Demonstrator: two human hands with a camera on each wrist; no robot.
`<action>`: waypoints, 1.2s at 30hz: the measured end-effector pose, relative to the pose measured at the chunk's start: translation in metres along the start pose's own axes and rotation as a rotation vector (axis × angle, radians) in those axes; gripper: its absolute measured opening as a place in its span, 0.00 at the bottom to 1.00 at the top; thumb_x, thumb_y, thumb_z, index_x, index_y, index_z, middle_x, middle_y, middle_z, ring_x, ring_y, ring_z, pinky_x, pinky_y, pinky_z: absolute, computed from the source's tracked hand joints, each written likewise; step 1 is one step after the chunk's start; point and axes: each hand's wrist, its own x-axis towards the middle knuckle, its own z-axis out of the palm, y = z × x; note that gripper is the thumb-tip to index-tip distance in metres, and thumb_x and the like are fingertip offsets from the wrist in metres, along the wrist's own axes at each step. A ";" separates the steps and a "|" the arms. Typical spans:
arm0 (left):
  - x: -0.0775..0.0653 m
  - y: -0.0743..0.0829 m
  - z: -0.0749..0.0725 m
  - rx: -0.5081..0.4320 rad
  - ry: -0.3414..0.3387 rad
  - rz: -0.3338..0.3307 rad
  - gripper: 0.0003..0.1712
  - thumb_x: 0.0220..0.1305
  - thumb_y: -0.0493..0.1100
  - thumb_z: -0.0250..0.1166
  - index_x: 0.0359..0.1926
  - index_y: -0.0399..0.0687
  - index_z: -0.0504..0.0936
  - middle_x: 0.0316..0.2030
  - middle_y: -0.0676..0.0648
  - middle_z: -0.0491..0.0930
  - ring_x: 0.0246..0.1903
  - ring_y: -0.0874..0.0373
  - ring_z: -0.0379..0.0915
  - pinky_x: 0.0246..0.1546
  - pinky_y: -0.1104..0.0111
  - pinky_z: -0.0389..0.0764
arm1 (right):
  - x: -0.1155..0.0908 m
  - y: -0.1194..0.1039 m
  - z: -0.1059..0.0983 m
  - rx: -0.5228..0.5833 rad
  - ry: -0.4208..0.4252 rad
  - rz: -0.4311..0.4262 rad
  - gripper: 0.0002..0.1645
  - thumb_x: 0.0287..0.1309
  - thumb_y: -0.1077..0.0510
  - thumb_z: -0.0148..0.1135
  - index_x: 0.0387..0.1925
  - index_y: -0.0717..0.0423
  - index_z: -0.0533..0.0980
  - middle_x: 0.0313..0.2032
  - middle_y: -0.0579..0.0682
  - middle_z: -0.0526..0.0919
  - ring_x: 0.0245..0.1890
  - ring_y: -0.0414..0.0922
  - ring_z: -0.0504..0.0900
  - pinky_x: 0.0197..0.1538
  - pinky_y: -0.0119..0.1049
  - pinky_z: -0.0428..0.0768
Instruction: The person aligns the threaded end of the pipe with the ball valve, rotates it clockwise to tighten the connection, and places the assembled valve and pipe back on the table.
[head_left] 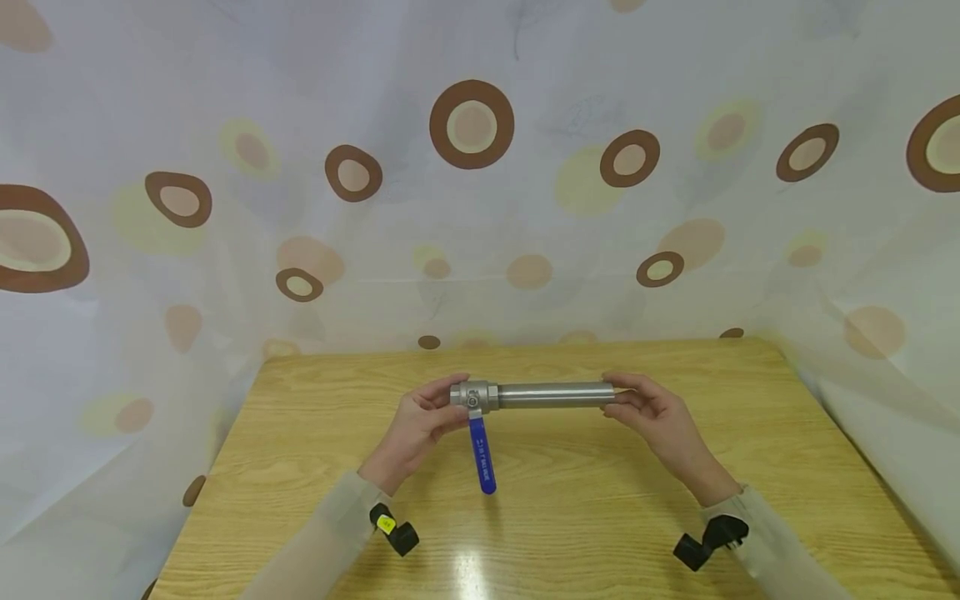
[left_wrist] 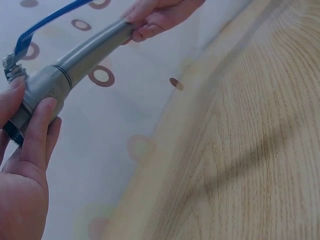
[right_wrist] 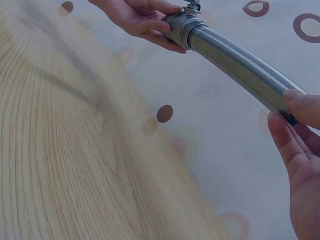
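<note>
A metal ball valve (head_left: 478, 397) with a long blue lever handle (head_left: 483, 458) is joined to a straight steel pipe (head_left: 555, 395). Both hands hold the assembly level above the table. My left hand (head_left: 420, 425) grips the valve body at its left end, thumb on the near side and fingers behind. At the pipe's far right end, my right hand (head_left: 660, 425) pinches the tube between thumb and fingers. In the head view the lever points down toward the person. The left wrist view shows the valve's open end (left_wrist: 14, 131) beside the left palm.
Below lies a wood-grain table (head_left: 570, 525), with a shadow of the held parts on it in the left wrist view. A white curtain (head_left: 525, 208) with brown circles hangs behind and at both sides. Each sleeve carries a black wrist camera (head_left: 405, 537).
</note>
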 end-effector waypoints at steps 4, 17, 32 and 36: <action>0.000 0.001 0.001 -0.005 0.007 -0.005 0.27 0.67 0.23 0.62 0.64 0.45 0.83 0.56 0.48 0.84 0.55 0.52 0.79 0.56 0.62 0.86 | 0.000 -0.002 0.001 -0.059 0.021 0.014 0.25 0.72 0.67 0.60 0.67 0.71 0.71 0.48 0.40 0.86 0.45 0.37 0.87 0.51 0.29 0.86; -0.001 0.003 0.001 -0.016 0.008 -0.014 0.28 0.67 0.23 0.62 0.52 0.61 0.89 0.56 0.49 0.84 0.55 0.53 0.79 0.55 0.62 0.87 | 0.000 -0.002 0.001 -0.047 0.018 0.010 0.26 0.71 0.68 0.62 0.67 0.69 0.72 0.52 0.39 0.84 0.47 0.36 0.86 0.52 0.31 0.87; -0.001 0.004 0.002 -0.017 0.000 -0.003 0.28 0.66 0.22 0.61 0.52 0.61 0.89 0.54 0.50 0.85 0.55 0.54 0.80 0.55 0.63 0.87 | 0.000 -0.004 0.001 -0.100 0.029 0.016 0.24 0.72 0.66 0.61 0.65 0.70 0.73 0.46 0.40 0.87 0.44 0.36 0.87 0.51 0.29 0.86; 0.000 0.005 0.002 -0.015 -0.008 -0.005 0.29 0.66 0.23 0.61 0.50 0.63 0.90 0.54 0.51 0.85 0.55 0.54 0.79 0.55 0.62 0.86 | 0.000 -0.006 0.002 -0.125 0.044 0.024 0.23 0.73 0.64 0.61 0.65 0.68 0.75 0.43 0.40 0.88 0.42 0.36 0.87 0.52 0.26 0.85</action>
